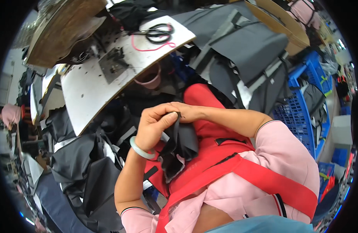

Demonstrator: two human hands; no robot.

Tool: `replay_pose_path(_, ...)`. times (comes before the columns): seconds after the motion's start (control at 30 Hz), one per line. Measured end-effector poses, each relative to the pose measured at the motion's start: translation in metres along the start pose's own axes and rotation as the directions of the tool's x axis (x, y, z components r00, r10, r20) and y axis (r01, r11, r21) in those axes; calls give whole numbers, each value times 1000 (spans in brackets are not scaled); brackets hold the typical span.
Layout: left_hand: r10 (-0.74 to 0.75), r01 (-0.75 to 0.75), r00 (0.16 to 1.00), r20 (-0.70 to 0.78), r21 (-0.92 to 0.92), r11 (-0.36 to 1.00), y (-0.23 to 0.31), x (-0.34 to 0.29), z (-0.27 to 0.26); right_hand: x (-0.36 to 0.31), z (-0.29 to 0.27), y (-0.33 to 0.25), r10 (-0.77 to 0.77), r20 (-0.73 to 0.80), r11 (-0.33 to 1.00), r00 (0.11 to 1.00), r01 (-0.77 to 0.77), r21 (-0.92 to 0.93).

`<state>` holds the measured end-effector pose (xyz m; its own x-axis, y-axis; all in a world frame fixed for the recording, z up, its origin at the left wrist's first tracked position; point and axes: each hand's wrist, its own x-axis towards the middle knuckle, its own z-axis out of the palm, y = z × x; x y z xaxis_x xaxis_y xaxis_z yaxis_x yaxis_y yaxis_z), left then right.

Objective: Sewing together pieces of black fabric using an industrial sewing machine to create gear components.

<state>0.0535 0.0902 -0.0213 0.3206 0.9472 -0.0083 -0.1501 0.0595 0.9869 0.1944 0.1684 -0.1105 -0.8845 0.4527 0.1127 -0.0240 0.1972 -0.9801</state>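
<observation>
Close together above my lap, both hands pinch a piece of black fabric (184, 141). My left hand (155, 121) is closed, its thumb pressed on the upper edge of the cloth; a pale bangle (140, 149) circles that wrist. My right hand (188, 111) meets it from the right, closed on the same edge, with its fingertips partly hidden behind the left hand and the cloth. The rest of the fabric hangs in folds below onto my red apron (202, 165), and a raw edge shows at its lower end.
Ahead is a white worktable (87, 87) with black-handled scissors (159, 34) on a pink cord and a sewing machine (66, 35). Black fabric pieces (76, 167) pile up at left. Grey bag pieces (248, 48) lie at right, near a blue plastic crate (297, 110). A pink bin (149, 79) stands under the table edge.
</observation>
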Motion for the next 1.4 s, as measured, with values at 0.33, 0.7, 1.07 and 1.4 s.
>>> replay_pose_path(0.33, 269, -301, 877, -397, -19, 954, 17, -23, -17, -116, -122, -165, 124, -605, 937, 787, -293, -189)
replay_pose_path(0.7, -419, 335, 855, -306, -290, 896, -185, -52, 17, -89, -251, -307, -735, -339, 317, 587, -143, -937)
replay_pose_path(1.07, -514, 494, 788, -339, -151, 856, -229, -61, 7, 72, -343, 22, -216, -509, 50, 833, -511, -858)
replay_pose_path(1.4, -549, 518, 758, -351, -186, 835, -243, -51, -6, -63, -338, 25, -193, -637, -61, 747, -657, -752)
